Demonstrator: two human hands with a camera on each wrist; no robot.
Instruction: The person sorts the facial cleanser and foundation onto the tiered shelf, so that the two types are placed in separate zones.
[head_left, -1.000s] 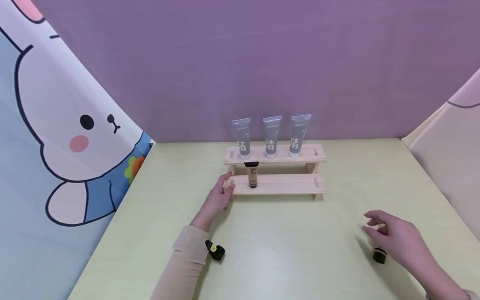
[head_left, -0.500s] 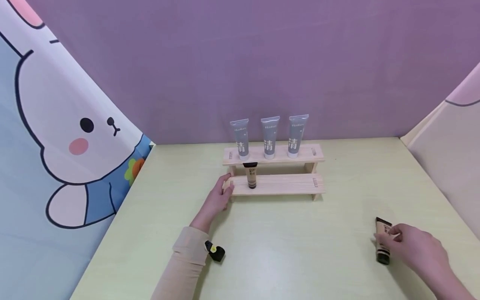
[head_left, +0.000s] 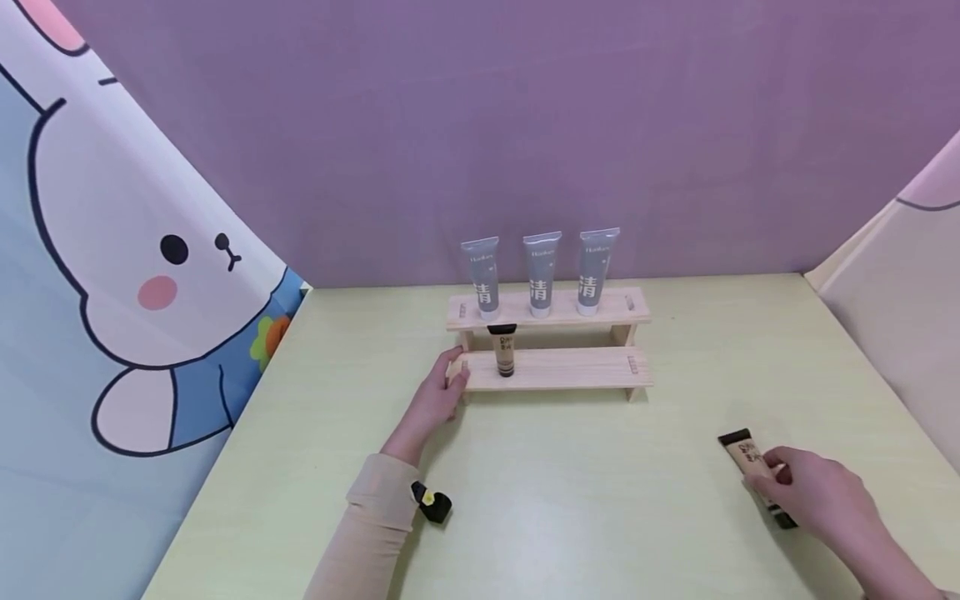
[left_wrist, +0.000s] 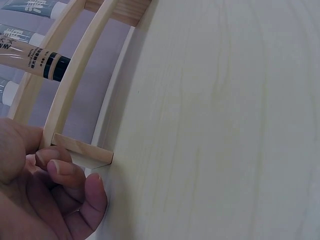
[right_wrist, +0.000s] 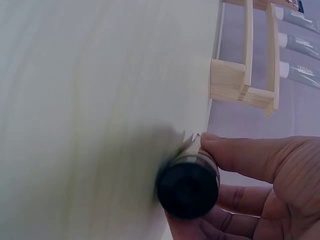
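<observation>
At the left end of a two-tier wooden rack (head_left: 570,368), my left hand (head_left: 435,394) grips the lower shelf's end between thumb and curled fingers. On that shelf, near the hand, a beige tube with a black cap (head_left: 505,352) stands cap down. Three grey tubes with white caps (head_left: 541,275) stand in a row on the upper shelf. My right hand (head_left: 817,492) pinches a second beige squeeze tube (head_left: 748,458) low at the right of the table. Its round black cap (right_wrist: 188,191) faces the right wrist camera, and the tube is tilted with its flat end pointing away to the left.
The pale wood-grain table (head_left: 555,492) runs back to a purple backdrop (head_left: 525,125). A cloth with a cartoon rabbit (head_left: 112,275) hangs at the left, a pale cloth (head_left: 900,308) at the right. A small black object with a yellow mark (head_left: 432,503) is by the left cuff.
My right hand has come down onto the beige tube, taken hold of it and turned it so its flat end swings left. My left hand stays on the rack.
</observation>
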